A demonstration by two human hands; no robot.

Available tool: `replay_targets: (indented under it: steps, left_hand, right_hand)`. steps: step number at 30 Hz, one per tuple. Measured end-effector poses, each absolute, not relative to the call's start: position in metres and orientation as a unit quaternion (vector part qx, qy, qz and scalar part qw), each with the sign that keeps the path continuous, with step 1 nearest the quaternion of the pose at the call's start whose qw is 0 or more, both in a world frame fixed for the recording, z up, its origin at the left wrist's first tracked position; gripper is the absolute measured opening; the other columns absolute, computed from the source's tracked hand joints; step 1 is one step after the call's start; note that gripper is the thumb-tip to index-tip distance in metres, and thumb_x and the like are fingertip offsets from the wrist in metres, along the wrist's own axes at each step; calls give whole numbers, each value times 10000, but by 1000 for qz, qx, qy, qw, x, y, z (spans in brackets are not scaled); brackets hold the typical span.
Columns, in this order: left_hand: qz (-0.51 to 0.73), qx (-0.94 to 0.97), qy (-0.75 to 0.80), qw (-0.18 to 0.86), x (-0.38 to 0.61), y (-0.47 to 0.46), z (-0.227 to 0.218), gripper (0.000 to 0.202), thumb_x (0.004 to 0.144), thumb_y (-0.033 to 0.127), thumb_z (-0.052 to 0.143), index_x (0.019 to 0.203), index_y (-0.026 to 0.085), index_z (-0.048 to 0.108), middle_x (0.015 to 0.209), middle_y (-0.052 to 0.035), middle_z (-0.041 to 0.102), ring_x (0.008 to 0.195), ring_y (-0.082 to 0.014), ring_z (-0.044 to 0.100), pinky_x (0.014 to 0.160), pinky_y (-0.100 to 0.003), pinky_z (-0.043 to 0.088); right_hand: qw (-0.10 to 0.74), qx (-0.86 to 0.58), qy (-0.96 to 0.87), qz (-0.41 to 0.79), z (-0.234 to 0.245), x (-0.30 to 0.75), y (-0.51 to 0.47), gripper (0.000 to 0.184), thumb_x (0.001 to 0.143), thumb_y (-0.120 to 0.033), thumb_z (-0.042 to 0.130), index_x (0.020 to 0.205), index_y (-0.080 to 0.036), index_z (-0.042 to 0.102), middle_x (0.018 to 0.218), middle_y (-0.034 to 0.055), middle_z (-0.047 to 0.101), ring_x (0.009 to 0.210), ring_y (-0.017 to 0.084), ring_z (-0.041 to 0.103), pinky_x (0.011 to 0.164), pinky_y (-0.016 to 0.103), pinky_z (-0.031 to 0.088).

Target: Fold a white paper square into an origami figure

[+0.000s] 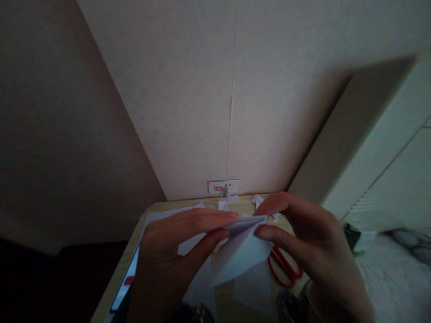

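I am looking at a pale wall (188, 98) with a seam running down its middle, and a small wooden table (158, 210) pushed against it in the lower middle of the frame. The light is dim.

Just above the table, at the lower centre of the frame, is the folded white paper (240, 253), a flat piece with its long folded edge on top and a point hanging down. My left hand (168, 255) comes in from the lower left. Its fingers lie straight along the top edge and the thumb presses from below, so it pinches the paper's left end. My right hand (313, 244) comes in from the lower right and pinches the paper's top right corner between forefinger and thumb. The other fingers are curled behind.

Under the paper, loose white sheets (252, 287) lie flat on the table. Red scissors (284, 269) lie beside them, partly hidden under my right hand. Small folded paper pieces (257, 200) sit at the table's far edge, just below a wall socket (223, 186). A dark flat device (126, 282) lies along the table's left edge. A white cabinet (387, 148) fills the right of the frame, with pale bedding (393, 278) below it.
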State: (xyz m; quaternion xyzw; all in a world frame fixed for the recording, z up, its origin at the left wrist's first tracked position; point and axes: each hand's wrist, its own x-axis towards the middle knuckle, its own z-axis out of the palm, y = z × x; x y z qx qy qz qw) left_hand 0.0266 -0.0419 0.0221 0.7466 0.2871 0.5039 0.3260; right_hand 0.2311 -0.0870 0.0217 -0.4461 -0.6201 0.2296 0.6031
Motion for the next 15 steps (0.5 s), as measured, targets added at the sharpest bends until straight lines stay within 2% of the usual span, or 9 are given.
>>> replay_targets:
  steps: [4, 6, 10, 15]
  left_hand:
    - [523, 726, 276, 349, 30, -43, 20, 413, 858, 81, 786, 977, 473, 839, 976, 147, 862, 833, -120, 807, 854, -205, 632]
    - [523, 722, 273, 361, 31, -42, 22, 417, 848, 72, 794, 957, 471, 843, 948, 142, 864, 810, -125, 812, 831, -202, 639]
    - [522, 705, 284, 388, 30, -40, 26, 366, 817, 92, 830, 867, 454, 855, 841, 151, 859, 735, -97, 809, 768, -129, 622]
    - [508, 685, 290, 435, 29, -38, 28, 384, 766, 71, 854, 881, 437, 858, 866, 155, 860, 772, -76, 819, 723, -56, 594]
  right_hand:
    - [605, -439, -623, 231, 20, 231, -88, 112, 857, -310, 850, 828, -294, 743, 758, -89, 760, 718, 105, 703, 695, 193, 509]
    - [603, -426, -634, 229, 19, 231, -88, 106, 862, -304, 848, 839, -303, 744, 756, -97, 758, 715, 96, 700, 693, 178, 507]
    - [607, -426, -634, 222, 18, 228, -90, 95, 882, -282, 831, 857, -312, 745, 755, -102, 749, 716, 90, 691, 706, 176, 500]
    - [602, -431, -637, 214, 16, 230, -89, 82, 894, -302, 821, 865, -318, 746, 759, -85, 743, 726, 122, 686, 700, 219, 495]
